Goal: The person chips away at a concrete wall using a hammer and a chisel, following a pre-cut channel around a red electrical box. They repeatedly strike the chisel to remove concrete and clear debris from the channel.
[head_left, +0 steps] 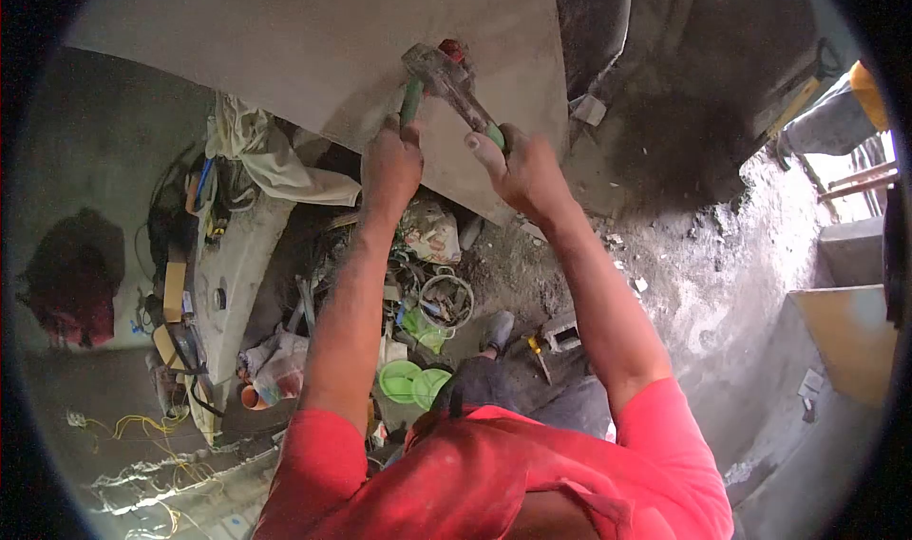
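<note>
Both my hands are raised in front of me, close to a broad grey slab (313, 46). My left hand (391, 170) is wrapped round a green handle (411, 100). The fingers of my right hand (524, 170) close on a second green grip (495, 135), with a dusty metal shaft (467, 106) running up from it. These parts meet at a worn metal head (427, 63), beside a small red piece (452, 50). I cannot tell whether they form one two-handled tool or two separate tools.
Below lie a bucket (446, 301), green plastic dishes (401, 380), a yellow-handled screwdriver (539, 358) and a hollow block (562, 335) near my shoe (498, 331). A pale cloth (285, 165) hangs at left. Another person's leg (831, 127) shows at right.
</note>
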Available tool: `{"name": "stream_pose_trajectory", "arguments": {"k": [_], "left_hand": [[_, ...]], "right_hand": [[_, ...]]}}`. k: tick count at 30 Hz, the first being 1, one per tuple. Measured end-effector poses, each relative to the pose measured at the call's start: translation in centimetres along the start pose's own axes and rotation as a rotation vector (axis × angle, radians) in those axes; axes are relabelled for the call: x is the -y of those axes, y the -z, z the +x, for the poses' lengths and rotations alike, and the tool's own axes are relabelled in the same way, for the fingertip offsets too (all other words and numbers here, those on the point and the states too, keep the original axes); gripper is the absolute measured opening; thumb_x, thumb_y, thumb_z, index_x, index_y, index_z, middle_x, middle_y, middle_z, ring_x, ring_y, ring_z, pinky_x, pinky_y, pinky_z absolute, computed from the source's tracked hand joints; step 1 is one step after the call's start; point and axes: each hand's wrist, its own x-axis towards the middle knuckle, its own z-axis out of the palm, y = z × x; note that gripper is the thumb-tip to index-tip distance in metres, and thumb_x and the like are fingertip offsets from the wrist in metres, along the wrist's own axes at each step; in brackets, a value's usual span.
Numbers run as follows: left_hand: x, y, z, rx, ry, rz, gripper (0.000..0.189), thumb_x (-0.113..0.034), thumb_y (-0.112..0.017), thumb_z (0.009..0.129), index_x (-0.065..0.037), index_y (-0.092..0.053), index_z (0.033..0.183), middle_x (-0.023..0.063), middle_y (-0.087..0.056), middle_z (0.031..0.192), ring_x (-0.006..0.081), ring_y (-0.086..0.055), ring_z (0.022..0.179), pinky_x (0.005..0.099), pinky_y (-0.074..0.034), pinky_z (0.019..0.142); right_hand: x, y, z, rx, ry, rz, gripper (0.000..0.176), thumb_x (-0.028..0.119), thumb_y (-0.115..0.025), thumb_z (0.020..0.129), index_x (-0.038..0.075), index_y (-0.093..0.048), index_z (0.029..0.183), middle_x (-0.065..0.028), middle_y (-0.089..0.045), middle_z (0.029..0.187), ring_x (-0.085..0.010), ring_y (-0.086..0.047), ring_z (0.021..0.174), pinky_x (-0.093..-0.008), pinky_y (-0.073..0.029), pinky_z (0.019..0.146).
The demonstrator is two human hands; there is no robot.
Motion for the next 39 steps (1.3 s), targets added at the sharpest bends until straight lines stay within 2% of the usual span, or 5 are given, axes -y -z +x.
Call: {"name": "stream_pose_trajectory", "arguments": {"k": [15,29,36,37,39], "left_hand": [[1.3,-3.7,-5.9,0.02,-0.361,0.093,0.034,-0.025,-0.056,0.097,0.003,-0.056,0.117,0.0243,-0.064,0.104,0.0451,-0.064,0.087,0.0492,-0.054,0.072],[0.8,-0.7,-2.4,-0.003,-0.209,0.076,0.041,-0.027,-0.056,0.097,0.005,-0.054,0.124,0.032,-0.064,0.1,0.0493,-0.062,0.094,0.052,-0.05,0.078],[4.8,-4.5,-24.6,0.72,-0.026,-0.269,0.041,-0.035,-0.068,0.088,0.0,-0.058,0.106,0.0252,-0.065,0.091,0.047,-0.062,0.087,0.051,-0.049,0.072],[6.3,-5.5,-28.4,1.094,0.052,-0.033,0.059,-0.039,-0.071,0.086,-0.003,-0.054,0.131,0.0279,-0.065,0.109,0.0406,-0.064,0.102,0.0458,-0.05,0.088],[9.0,-7.4,-38.8,1.02,0.19,-0.295,0.037,-0.037,-0.071,0.083,-0.003,-0.059,0.091,0.0218,-0.062,0.085,0.0436,-0.062,0.086,0.0516,-0.047,0.073]], "right_hand": [[-4.2,2.8,-7.9,-0.128,-0.145,0.254,0.053,0.049,-0.057,0.094,-0.003,-0.064,0.097,-0.0331,-0.061,0.08,-0.0497,-0.062,0.081,-0.0489,-0.05,0.07],[-12.0,2.3,-19.7,-0.128,-0.678,0.674,0.052,0.057,-0.053,0.096,0.006,-0.056,0.088,-0.0013,-0.05,0.06,-0.0114,-0.049,0.049,-0.0269,-0.041,0.044],[-12.8,9.3,-23.0,0.043,-0.742,0.218,0.066,0.054,-0.07,0.079,-0.003,-0.063,0.112,-0.021,-0.069,0.1,-0.0318,-0.065,0.094,-0.0415,-0.051,0.083],[-14.4,10.0,-24.6,0.1,-0.762,0.153,0.062,0.05,-0.071,0.078,-0.002,-0.064,0.111,-0.0226,-0.069,0.098,-0.0326,-0.066,0.094,-0.0427,-0.051,0.083],[-17.2,11.0,-27.8,0.225,-0.802,0.106,0.053,0.044,-0.071,0.078,0.001,-0.067,0.109,-0.0244,-0.069,0.096,-0.033,-0.068,0.094,-0.0445,-0.051,0.082]]}}
